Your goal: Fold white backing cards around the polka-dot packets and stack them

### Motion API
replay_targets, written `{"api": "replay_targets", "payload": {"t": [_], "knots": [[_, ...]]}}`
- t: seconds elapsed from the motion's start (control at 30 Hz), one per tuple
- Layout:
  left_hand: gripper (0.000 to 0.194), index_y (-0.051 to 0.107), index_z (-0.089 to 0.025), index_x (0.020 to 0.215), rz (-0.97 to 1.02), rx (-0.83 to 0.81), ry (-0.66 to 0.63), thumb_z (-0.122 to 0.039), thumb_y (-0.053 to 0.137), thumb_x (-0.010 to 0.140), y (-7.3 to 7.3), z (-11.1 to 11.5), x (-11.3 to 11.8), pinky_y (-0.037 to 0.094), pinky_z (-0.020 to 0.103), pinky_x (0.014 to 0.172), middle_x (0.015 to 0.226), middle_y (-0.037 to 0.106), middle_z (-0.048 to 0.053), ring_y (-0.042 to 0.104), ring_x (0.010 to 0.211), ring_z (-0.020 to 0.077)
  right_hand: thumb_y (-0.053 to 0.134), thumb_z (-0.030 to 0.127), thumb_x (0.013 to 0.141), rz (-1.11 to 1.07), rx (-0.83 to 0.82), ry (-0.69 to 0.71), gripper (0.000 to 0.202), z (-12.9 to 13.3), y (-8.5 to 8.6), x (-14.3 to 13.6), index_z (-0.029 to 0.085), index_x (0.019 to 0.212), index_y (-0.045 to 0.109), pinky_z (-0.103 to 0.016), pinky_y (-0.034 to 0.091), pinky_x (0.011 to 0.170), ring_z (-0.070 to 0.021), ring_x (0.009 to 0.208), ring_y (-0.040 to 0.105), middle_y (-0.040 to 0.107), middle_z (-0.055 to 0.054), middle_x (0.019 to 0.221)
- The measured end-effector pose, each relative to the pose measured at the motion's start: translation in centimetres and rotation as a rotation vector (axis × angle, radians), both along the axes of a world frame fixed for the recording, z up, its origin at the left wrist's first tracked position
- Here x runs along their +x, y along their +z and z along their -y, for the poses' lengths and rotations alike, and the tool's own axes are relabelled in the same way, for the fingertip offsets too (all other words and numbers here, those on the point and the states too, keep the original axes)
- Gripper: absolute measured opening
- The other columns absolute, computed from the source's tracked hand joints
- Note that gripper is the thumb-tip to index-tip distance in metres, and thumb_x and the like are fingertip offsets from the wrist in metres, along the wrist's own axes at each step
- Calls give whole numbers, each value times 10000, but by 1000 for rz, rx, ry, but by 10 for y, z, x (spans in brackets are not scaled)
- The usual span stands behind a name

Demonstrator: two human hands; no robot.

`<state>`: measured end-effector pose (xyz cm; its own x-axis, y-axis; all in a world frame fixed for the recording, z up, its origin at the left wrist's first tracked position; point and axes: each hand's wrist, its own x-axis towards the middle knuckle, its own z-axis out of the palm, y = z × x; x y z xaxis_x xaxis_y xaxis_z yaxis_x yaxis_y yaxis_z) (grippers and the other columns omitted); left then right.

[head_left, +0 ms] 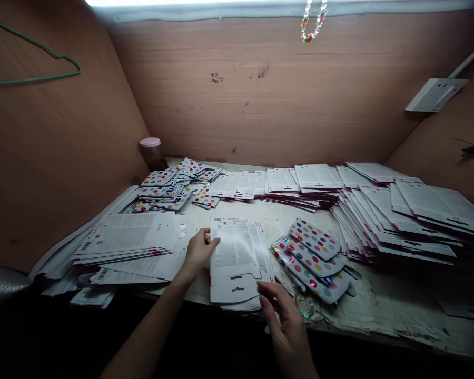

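Note:
In front of me lies a white printed packaging card (232,250) with a hanging slot, on top of other cards. My left hand (200,251) is closed on its left edge, thumb over the printed face. By the card's lower right corner is my right hand (282,313), its fingers loosely bent and thumb apart from the index finger. Whether those fingertips touch the card is hard to tell. Polka-dot pouches (314,258) lie to the right, some in shiny clear film. Left of my left hand sits a stack of printed cards (130,237).
More polka-dot pouches (161,189) are heaped at the back left beside a pink-lidded cup (150,150). Overlapping rows of cards (316,176) run along the back, and a large fanned pile (403,221) fills the right. The worn table edge (363,321) is near me.

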<state>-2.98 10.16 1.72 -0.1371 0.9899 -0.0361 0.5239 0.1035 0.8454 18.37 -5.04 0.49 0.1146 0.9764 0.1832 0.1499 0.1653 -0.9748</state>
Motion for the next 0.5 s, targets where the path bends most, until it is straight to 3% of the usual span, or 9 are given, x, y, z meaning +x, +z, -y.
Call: {"api": "replay_targets", "payload": {"t": [0.1,0.2,0.33,0.4,0.5], "knots": [[471,506,-174,1064,250,88,19,-584,400,858,11,33,6,529,341,714,962,683,90,672,853,226,663,512,822,-631,-256,14,410,1,2,-22,223,1112,648,-461,490,986,-275,1082,641,663,-109,1169],[448,457,-210,1130,433,152,14,-584,414,887,19,77,20,548,334,700,996,691,70,685,850,210,816,502,659,-1014,-374,-27,530,-3,1,-35,179,1049,660,-425,516,944,-252,1002,672,699,-111,1085],[296,514,-229,1056,452,319,157,-450,589,874,12,127,28,562,316,752,913,695,38,688,860,206,892,383,578,-1082,-471,-101,461,-1,-1,-40,178,925,668,-324,561,734,-174,732,675,708,-35,835],[296,525,-229,1086,402,393,225,-413,612,869,1,143,28,577,310,738,886,690,37,693,848,211,879,355,610,-1061,-440,-114,393,4,2,-41,191,894,663,-291,549,723,-157,728,665,699,-13,824],[413,495,-239,1234,366,398,246,-386,622,869,-19,162,28,603,322,709,933,693,61,703,860,236,842,359,671,-1008,-398,-24,364,13,14,-39,185,938,666,-326,533,801,-194,833,677,715,-42,911]]}}
